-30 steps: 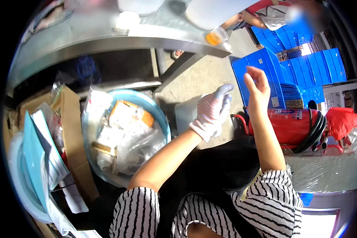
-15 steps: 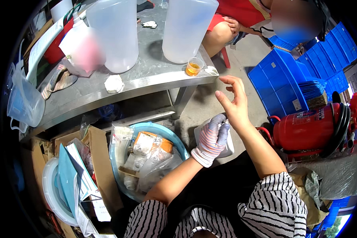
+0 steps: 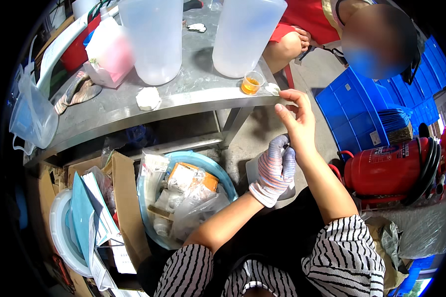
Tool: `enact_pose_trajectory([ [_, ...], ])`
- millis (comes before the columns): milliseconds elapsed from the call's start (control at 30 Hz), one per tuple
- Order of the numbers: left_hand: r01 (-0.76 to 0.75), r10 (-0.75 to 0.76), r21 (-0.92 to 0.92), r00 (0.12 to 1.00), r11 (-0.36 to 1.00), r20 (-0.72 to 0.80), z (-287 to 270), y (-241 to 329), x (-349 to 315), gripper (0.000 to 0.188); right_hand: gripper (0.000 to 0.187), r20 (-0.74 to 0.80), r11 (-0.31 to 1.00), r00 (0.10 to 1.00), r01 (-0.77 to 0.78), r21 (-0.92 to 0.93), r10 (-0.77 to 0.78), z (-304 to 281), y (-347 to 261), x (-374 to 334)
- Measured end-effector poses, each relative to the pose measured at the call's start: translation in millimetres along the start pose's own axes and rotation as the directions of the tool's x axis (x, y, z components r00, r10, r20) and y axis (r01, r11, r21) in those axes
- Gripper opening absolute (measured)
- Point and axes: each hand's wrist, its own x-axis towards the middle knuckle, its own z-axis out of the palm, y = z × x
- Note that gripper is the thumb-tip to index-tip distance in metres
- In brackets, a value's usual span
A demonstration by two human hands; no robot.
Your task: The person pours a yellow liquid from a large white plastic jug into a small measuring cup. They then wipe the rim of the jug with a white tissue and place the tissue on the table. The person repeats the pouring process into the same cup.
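My left hand (image 3: 274,171), in a knitted striped glove, is closed with its fingers curled, beside my right wrist. Whatever it may hold is hidden. My bare right hand (image 3: 298,116) reaches to the near right corner of the metal table (image 3: 198,97). Its thumb and fingers are bent but apart, with nothing visible between them. A small white lump (image 3: 272,89) lies at that corner, close to the right fingertips. Left of it stands a small clear cup (image 3: 251,83) with amber liquid. Below my left hand is a white container (image 3: 253,170), partly covered by the hand.
Two tall translucent containers (image 3: 156,42) stand on the table, with a white wad (image 3: 148,99) and a glove (image 3: 77,94) nearby. Under it sit a blue tub (image 3: 228,180) of packages and a cardboard box (image 3: 129,213). Right are blue crates (image 3: 349,109), a red extinguisher (image 3: 381,166) and a seated person (image 3: 307,20).
The view has shifted slightly. My right fingertips have come nearer the white lump at the table corner. My gloved left hand has moved up and right, closer to the right wrist.
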Motion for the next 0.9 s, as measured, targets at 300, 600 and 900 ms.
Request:
enact_pose_trajectory([
  [300,0.022,-0.024,-0.039,0.999,0.999,-0.039,-11,8,11,0.028,0.035,-0.046,0.969,0.993,0.092,-0.228,-0.105,13,-14,6],
  [600,0.155,-0.174,-0.16,0.978,0.975,-0.115,-21,-10,13,0.028,0.054,-0.073,0.937,0.995,0.033,-0.348,-0.062,48,-3,20],
  [900,0.189,-0.201,-0.235,0.979,0.953,-0.028,-30,7,24,0.026,0.035,-0.1,0.994,0.995,0.009,-0.11,-0.02,41,-13,24],
])
